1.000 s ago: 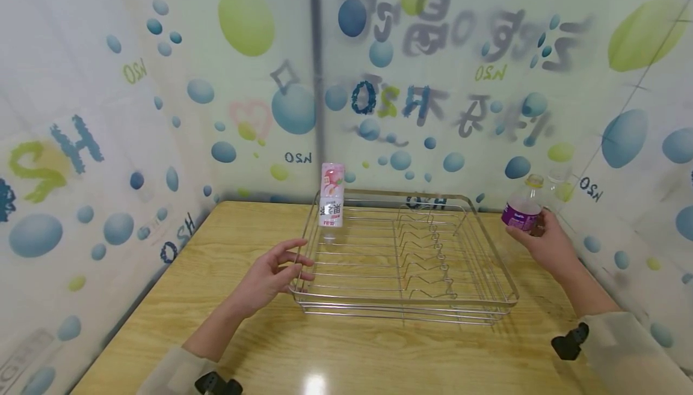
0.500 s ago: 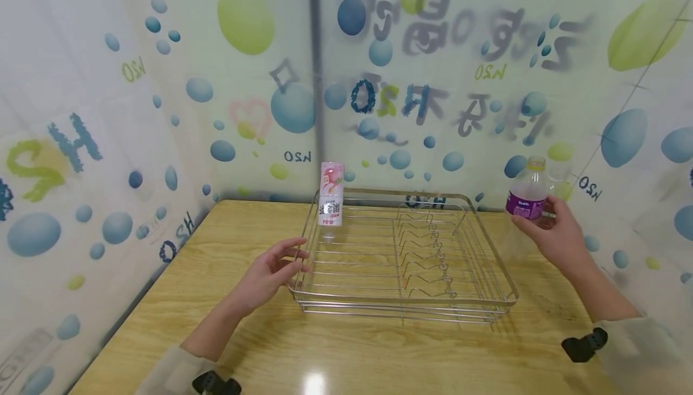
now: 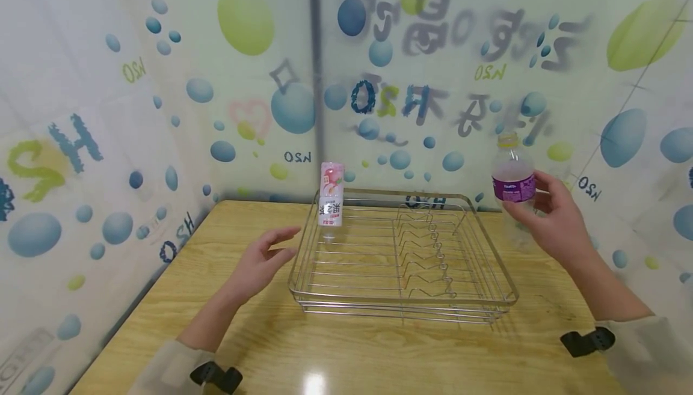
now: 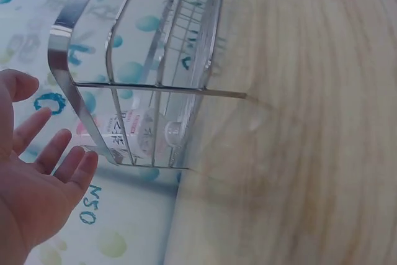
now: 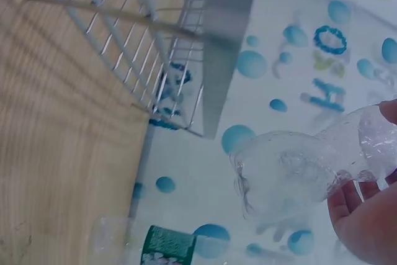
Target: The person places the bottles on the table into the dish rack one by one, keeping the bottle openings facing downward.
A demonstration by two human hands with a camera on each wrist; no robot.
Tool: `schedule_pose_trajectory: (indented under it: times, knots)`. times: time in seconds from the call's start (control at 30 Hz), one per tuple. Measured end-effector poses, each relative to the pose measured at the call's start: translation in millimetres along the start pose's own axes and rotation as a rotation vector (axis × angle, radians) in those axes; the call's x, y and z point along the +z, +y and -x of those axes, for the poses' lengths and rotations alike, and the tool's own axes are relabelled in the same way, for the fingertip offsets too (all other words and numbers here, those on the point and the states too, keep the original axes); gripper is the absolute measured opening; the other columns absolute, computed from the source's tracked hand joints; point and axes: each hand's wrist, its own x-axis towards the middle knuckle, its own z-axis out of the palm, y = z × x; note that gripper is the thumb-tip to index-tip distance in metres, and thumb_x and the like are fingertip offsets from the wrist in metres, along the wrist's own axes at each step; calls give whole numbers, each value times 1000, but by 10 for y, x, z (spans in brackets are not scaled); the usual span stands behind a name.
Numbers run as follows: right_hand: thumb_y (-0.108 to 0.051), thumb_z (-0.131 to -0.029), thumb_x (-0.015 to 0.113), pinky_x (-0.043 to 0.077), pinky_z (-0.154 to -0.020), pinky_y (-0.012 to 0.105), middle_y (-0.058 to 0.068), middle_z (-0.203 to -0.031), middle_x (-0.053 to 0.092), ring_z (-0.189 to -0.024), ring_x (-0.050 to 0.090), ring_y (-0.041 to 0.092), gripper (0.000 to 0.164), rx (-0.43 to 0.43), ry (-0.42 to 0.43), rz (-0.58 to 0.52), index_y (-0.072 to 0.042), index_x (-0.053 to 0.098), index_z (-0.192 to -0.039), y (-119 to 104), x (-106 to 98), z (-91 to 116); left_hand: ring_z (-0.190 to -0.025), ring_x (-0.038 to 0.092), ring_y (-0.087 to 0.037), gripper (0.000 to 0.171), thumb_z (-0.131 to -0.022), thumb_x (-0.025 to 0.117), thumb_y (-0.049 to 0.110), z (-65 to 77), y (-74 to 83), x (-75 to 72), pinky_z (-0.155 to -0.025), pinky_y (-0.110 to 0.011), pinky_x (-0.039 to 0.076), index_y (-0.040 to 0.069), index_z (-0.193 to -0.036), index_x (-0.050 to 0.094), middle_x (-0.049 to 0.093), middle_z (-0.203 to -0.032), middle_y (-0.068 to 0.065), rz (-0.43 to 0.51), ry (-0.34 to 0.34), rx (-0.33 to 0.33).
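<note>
A wire dish rack (image 3: 403,302) stands on the table. In its back left corner a bottle with a pink and white label (image 3: 331,193) stands neck down; the left wrist view shows this pink-labelled bottle (image 4: 115,130) through the wires. My left hand (image 3: 258,269) hovers just outside the rack's left side, fingers spread and holding nothing. To the right of the rack, my right hand (image 3: 560,220) grips a clear plastic bottle with a purple label (image 3: 513,189) round its middle. That bottle is upright, raised above the table, and its clear base (image 5: 279,169) shows in the right wrist view.
Another clear bottle with a green label (image 5: 167,246) stands at the table's far right, seen in the right wrist view. The rack has a row of bent wire dividers (image 3: 441,251) in its right half. Printed curtains (image 3: 243,94) close off the back and sides.
My right hand has lifted the purple-labelled bottle upward and then a little left, towards the rack. My left hand has drawn back from the rack's left rim, its fingertips now outside it.
</note>
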Motion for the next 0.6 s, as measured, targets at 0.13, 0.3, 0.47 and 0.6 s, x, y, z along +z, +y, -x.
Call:
schedule_pose_trajectory:
  times: [0.13, 0.3, 0.47, 0.6]
  knots:
    - [-28, -105, 76, 41, -90, 1, 14, -156, 48, -114, 46, -9, 80, -8, -25, 11, -11, 34, -170, -142, 54, 21, -141, 62, -45, 46, -112, 65, 19, -37, 76, 2, -102, -16, 54, 8, -155, 59, 54, -163, -19, 26, -1, 18]
    - [-20, -104, 78, 41, -92, 3, 14, -154, 49, -116, 49, -6, 77, -73, -60, 10, -10, 37, -169, -292, 165, 57, -139, 65, -44, 46, -112, 65, 18, -99, 189, 33, -105, -23, 57, 7, -155, 58, 54, -164, -17, 32, -11, 36]
    - [-17, -101, 81, 40, -95, 9, 19, -154, 49, -122, 48, 6, 78, -131, -107, 8, -11, 40, -168, -422, 300, 107, -141, 65, -42, 46, -111, 67, 23, -162, 299, 82, -111, -37, 58, 10, -155, 60, 58, -162, -14, 5, -18, 50]
    - [-14, -99, 83, 41, -98, 13, 18, -151, 51, -122, 49, 9, 78, -192, -149, 8, -11, 43, -166, -530, 432, 148, -139, 65, -39, 45, -109, 69, 17, -212, 409, 162, -107, -28, 58, 10, -153, 61, 62, -156, -17, 44, -39, 90]
